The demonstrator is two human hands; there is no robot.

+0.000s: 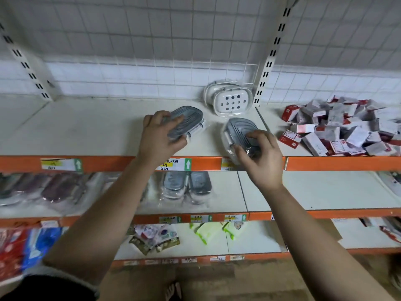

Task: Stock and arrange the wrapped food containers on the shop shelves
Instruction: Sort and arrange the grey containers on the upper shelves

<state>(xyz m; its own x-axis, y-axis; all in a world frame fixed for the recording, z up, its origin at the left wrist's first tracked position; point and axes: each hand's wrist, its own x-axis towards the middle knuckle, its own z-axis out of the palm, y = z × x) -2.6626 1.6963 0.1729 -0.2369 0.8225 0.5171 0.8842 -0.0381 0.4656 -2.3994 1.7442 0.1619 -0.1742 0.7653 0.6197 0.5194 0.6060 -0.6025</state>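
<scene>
Reaching up w/ both bare arms, shelf by shelf. On the mid shelf sit the lower containers point(186, 185), two grey oval lids side by side under glossy film.

Next up is the top shelf point(86, 131), a matte cream board w/ an orange front strip point(108, 162) and paper price tags. The left hand point(159, 135) grips the left container point(188, 120), fingers curled over its ridged grey lid, crinkly clear wrap round it. It's mid-shelf, a bit tilted; can't tell if it's lifted.

The right hand point(258, 157) pinches the near end of the right container point(238, 131). Same oval shape and ribbed lid, sitting at the front edge w/ its wrap spilling over the strip. The two are near each other, not touching.

Behind them, white containers point(230, 101) w/ round holes lean upright by the slotted post point(269, 61). In the right bay there's a heap of small red-and-white cartons point(338, 129). At the very back is a white wire grid point(152, 29).
</scene>
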